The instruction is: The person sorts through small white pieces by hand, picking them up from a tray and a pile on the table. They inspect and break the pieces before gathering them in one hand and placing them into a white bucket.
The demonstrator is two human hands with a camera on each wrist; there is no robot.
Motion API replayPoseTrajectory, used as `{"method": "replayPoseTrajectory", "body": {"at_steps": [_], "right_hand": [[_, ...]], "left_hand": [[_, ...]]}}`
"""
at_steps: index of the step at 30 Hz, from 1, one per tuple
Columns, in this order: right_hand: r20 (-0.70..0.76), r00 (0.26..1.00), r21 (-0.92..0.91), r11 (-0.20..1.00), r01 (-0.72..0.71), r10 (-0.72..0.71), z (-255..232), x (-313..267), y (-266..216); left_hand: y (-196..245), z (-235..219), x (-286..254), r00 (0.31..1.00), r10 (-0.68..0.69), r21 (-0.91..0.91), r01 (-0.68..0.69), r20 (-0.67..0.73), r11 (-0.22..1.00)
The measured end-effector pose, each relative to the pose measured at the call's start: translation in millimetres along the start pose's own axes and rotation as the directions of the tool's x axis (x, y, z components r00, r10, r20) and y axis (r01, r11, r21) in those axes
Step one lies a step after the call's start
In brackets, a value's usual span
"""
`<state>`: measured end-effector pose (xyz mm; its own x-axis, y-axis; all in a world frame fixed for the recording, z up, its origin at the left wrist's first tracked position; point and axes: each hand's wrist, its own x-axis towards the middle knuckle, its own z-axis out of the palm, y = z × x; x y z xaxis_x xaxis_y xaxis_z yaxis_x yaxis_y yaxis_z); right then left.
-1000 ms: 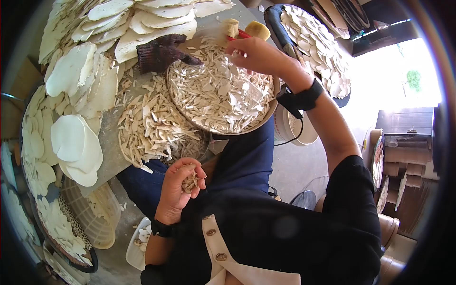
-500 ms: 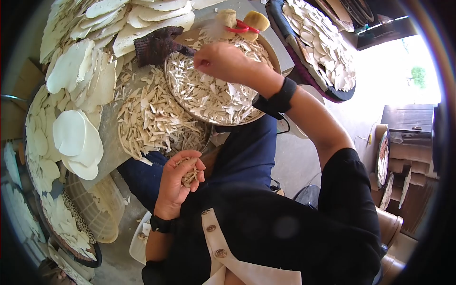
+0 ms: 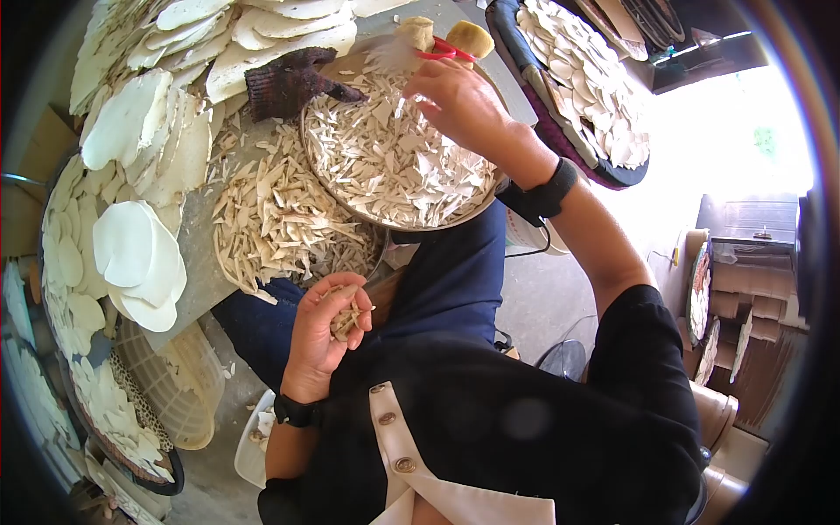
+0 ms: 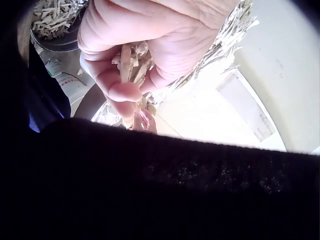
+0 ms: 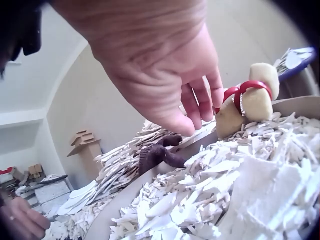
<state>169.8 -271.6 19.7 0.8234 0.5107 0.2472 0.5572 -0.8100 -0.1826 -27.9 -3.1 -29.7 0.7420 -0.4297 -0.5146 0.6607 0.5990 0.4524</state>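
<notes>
Worktop crowded with pale flat slices. My left hand curled round small bunch of chips, held over lap. My right hand hovers over tray of shards, fingers relaxed, empty. Chips look light, dry, brittle; pinch gently by edges.

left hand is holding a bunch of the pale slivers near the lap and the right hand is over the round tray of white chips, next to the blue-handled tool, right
Not quite: the tool's handle loops are red, not blue, as the head and right wrist views show. The rest holds: the left hand grips a bunch of pale slivers near the lap, and the right hand is over the round tray of white chips, beside that tool.
</notes>
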Motion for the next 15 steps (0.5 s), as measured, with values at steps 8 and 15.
{"method": "replayPoseTrajectory", "body": {"at_steps": [8, 15], "right_hand": [[0.027, 0.998, 0.042, 0.997, -0.064, 0.063, 7.3, 0.1, -6.7], [-0.081, 0.996, -0.053, 0.997, -0.05, 0.046, 18.5, 1.0, 21.1]], "left_hand": [[3.1, 2.3, -2.5, 1.0, -0.001, 0.017, 0.001, -0.021, 1.0], [3.3, 1.4, -1.9, 0.999, 0.01, 0.019, -0.009, -0.033, 1.0]]}}
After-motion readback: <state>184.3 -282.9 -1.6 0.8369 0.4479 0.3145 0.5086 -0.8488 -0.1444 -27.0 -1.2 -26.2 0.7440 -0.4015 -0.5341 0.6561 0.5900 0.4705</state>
